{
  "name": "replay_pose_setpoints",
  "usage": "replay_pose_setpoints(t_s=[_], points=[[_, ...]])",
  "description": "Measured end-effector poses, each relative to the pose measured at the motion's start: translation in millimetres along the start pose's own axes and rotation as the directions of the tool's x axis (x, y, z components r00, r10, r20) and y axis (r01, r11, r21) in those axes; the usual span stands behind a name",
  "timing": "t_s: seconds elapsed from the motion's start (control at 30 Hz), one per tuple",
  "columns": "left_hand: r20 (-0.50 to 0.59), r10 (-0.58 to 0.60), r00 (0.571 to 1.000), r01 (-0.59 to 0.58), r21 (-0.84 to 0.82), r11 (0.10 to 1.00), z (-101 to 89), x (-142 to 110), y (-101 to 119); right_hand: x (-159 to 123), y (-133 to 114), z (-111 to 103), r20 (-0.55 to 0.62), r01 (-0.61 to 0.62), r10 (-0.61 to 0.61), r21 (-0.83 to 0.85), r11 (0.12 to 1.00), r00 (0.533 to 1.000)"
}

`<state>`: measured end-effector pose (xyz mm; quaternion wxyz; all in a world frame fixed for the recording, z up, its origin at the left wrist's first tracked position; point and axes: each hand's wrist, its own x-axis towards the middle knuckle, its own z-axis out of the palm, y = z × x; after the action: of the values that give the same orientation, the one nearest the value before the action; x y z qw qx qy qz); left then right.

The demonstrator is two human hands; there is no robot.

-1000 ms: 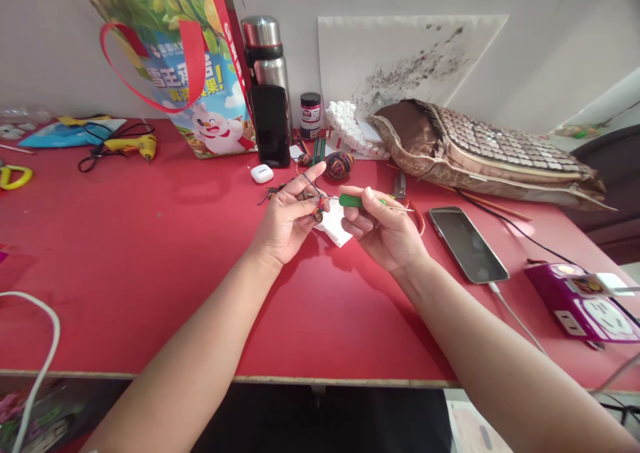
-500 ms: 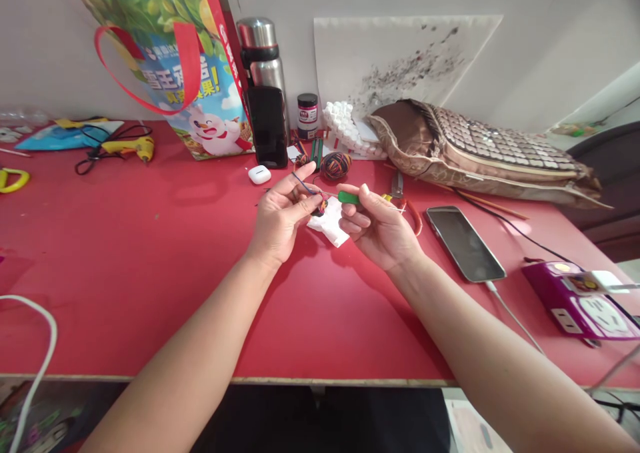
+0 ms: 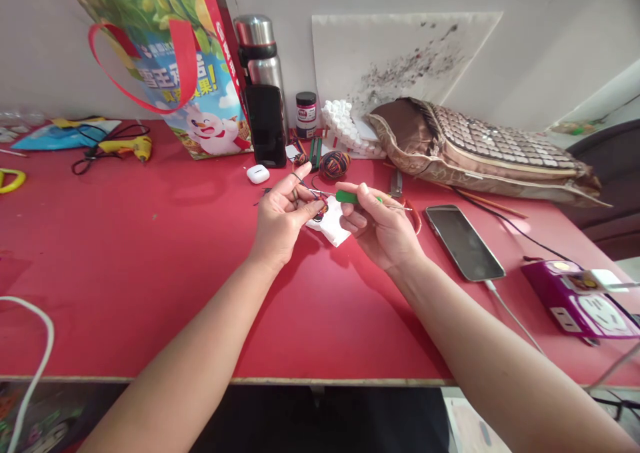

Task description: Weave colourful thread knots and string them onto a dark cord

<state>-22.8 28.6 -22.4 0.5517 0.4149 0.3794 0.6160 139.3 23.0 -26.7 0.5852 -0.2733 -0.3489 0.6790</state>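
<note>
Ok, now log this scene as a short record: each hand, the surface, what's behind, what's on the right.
Left hand: pinches a small multicoloured yarn piece
Right hand: holds a green-handled tool, shaft toward the left hand
Shaft touching yarn: too small to tell
Surface: red table
Behind hands: yarn ball, upright black phone
Right side: flat phone, purple socket block

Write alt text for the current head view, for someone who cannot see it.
A person's left hand pinches a multicoloured yarn piece above a red table, while the right hand holds a green-handled tool pointing toward it. White paper lies beneath; farther back are a yarn ball, white case and upright dark phone.
</note>
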Motion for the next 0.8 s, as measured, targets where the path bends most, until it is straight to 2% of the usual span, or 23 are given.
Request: replay_pose_setpoints(t_s=[0.1,0.17,0.23,0.3,0.37,0.4,0.47,0.53,0.63,0.7,0.8], points=[[-0.045,0.014,0.999,-0.012,0.042,0.999,3.6,-2,0,-3,5,1,0.007,0.074,-0.074,-0.1,0.992,0.997],[-0.087,0.03,0.996,-0.023,0.08,0.997,7.6,-4,0,-5,9,2,0.015,0.174,-0.176,-0.232,0.957,0.984],[-0.123,0.033,0.992,-0.021,0.099,0.995,12.4,-8,-1,-8,14,2,0.049,0.323,-0.334,-0.417,0.849,0.941],[-0.144,0.005,0.99,0.004,0.064,0.998,16.9,-10,-1,-12,19,3,0.125,0.464,-0.485,-0.567,0.681,0.865],[-0.136,-0.05,0.989,0.047,-0.023,0.999,19.6,-12,0,-14,23,4,0.19,0.549,-0.572,-0.622,0.559,0.798],[-0.121,-0.078,0.99,0.069,-0.075,0.995,19.8,-12,0,-15,24,4,0.202,0.568,-0.592,-0.624,0.537,0.78],[-0.066,-0.138,0.988,0.125,-0.17,0.977,17.5,-10,2,-15,23,5,0.181,0.561,-0.588,-0.603,0.567,0.789],[0.015,-0.201,0.979,0.199,-0.239,0.951,11.6,-6,3,-14,20,6,0.123,0.486,-0.503,-0.525,0.699,0.855],[0.152,-0.259,0.954,0.292,-0.276,0.916,-0.2,0,6,-12,10,6,0.054,0.254,-0.249,-0.294,0.921,0.967],[0.232,-0.257,0.938,0.314,-0.254,0.915,-6.7,3,8,-10,2,6,0.057,0.142,-0.133,-0.192,0.971,0.989],[0.302,-0.24,0.922,0.313,-0.22,0.924,-11.1,4,12,-8,-6,6,0.065,0.117,-0.107,-0.179,0.977,0.992]])
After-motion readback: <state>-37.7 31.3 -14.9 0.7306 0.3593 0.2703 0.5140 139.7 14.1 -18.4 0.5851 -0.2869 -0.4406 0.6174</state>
